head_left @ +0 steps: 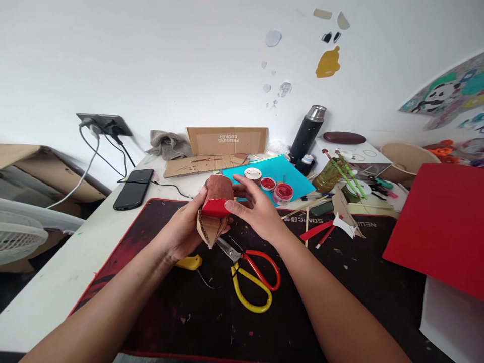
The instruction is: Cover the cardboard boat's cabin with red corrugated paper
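Observation:
My left hand (189,222) grips a small cardboard model (219,189) from its left side, thumb along the edge. The model has a reddish-brown painted rounded top, a bright red band across the middle and a bare, pointed corrugated end below. My right hand (251,204) is curled at its right side, with the thumb tip on the corner of the red band. Just below lie scissors (251,275) with one red and one yellow handle, the blade tips hidden under the model. A yellow-handled tool (190,262) lies partly behind my left wrist.
The dark desk mat (181,317) carries paper scraps and red strips (319,229). Paint pots (283,192) stand on blue paper (298,181); a black thermos (308,131) leans behind. A phone (134,189) lies left, red card (438,229) right, a fan (18,237) far left.

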The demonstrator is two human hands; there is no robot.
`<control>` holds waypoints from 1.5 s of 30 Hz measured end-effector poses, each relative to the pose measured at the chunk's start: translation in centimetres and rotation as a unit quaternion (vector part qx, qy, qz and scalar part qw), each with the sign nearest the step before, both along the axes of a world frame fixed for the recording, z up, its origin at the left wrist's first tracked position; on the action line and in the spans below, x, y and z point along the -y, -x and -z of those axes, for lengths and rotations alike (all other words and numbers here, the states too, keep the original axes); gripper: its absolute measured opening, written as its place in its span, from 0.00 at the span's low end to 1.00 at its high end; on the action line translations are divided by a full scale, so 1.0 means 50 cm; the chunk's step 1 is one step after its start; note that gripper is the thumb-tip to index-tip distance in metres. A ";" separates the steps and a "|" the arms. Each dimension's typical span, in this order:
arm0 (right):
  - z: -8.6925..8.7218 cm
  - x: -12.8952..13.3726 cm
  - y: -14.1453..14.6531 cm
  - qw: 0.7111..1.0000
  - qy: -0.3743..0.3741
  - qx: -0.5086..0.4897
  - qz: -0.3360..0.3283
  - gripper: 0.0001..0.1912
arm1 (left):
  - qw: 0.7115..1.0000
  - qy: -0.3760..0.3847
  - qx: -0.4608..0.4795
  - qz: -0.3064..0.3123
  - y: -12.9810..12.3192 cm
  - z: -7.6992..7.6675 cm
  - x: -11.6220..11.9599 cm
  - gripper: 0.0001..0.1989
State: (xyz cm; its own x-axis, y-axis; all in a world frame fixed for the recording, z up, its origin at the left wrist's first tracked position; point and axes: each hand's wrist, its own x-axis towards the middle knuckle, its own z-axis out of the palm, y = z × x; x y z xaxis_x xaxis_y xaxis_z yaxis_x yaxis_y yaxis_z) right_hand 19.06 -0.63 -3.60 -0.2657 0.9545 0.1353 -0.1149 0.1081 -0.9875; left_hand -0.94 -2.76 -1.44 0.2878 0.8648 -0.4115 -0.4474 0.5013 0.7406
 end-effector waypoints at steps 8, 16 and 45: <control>-0.003 0.003 -0.004 1.000 -0.008 -0.009 -0.023 0.44 | 1.000 0.012 -0.013 0.020 0.004 -0.014 0.001 0.24; -0.014 0.005 -0.003 0.999 -0.008 -0.013 -0.041 0.38 | 0.999 0.033 -0.019 0.025 0.007 -0.018 -0.004 0.23; 0.010 0.009 0.000 0.979 -0.116 0.160 0.053 0.32 | 0.975 -0.172 -0.124 0.061 0.019 -0.025 0.006 0.38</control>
